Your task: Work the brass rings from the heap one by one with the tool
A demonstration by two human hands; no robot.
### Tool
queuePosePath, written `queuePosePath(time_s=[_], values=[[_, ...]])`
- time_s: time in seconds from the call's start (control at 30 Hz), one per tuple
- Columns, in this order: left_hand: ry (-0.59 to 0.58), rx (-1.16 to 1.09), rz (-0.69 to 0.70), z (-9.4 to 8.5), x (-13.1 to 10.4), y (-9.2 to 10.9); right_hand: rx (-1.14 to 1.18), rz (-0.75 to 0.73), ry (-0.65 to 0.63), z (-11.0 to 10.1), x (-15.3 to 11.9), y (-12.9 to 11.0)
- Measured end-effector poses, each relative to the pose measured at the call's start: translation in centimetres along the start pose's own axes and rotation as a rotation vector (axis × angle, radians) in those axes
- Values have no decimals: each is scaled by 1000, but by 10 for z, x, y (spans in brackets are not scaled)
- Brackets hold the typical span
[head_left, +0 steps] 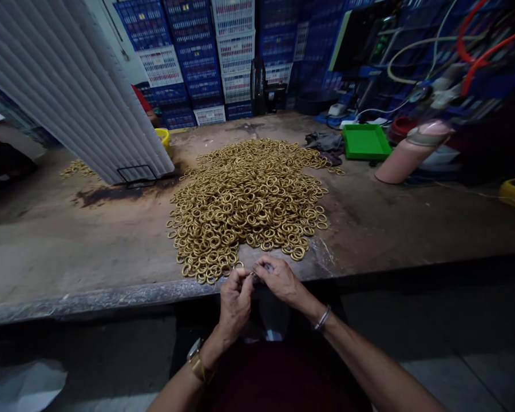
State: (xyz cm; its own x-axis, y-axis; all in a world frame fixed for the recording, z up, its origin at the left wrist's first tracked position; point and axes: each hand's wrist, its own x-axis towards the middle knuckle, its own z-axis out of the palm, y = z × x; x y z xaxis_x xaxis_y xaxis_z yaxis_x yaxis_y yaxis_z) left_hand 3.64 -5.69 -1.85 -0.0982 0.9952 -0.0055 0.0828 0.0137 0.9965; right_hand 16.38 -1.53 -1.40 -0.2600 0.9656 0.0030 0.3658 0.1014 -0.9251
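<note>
A wide pile of brass-coloured rings point(257, 194) lies on the worktable point(129, 252). At the table's front edge, just below the pile, my left hand point(235, 300) and my right hand point(280, 280) meet at the fingertips. Both are closed in a pinch around a small dark piece point(254, 276) between them, too small to make out clearly. One ring point(238, 265) lies right behind my left fingers. A watch is on my left wrist and a metal bracelet on my right.
A corrugated grey panel point(98, 91) leans at the left. Behind the pile lie dark cloths point(325, 142) and a green tray point(366, 142). A pink cylinder point(401, 160) stands at the right. Stacked crates point(197, 51) line the back; part of a person shows behind the panel.
</note>
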Motion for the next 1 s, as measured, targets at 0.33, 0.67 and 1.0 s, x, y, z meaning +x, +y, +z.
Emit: queuePosePath(time_s=[0.33,0.67,1.0], values=[[-280,-352,-349,-7,-2,7,32,31,18,1,4,1],[-217,-254,-288,-5,0,10,-449,-185,-62,-6,-11,6],[-206,-200,-254,-6,0,11,-671,-132,-167,-3,-15,-6]])
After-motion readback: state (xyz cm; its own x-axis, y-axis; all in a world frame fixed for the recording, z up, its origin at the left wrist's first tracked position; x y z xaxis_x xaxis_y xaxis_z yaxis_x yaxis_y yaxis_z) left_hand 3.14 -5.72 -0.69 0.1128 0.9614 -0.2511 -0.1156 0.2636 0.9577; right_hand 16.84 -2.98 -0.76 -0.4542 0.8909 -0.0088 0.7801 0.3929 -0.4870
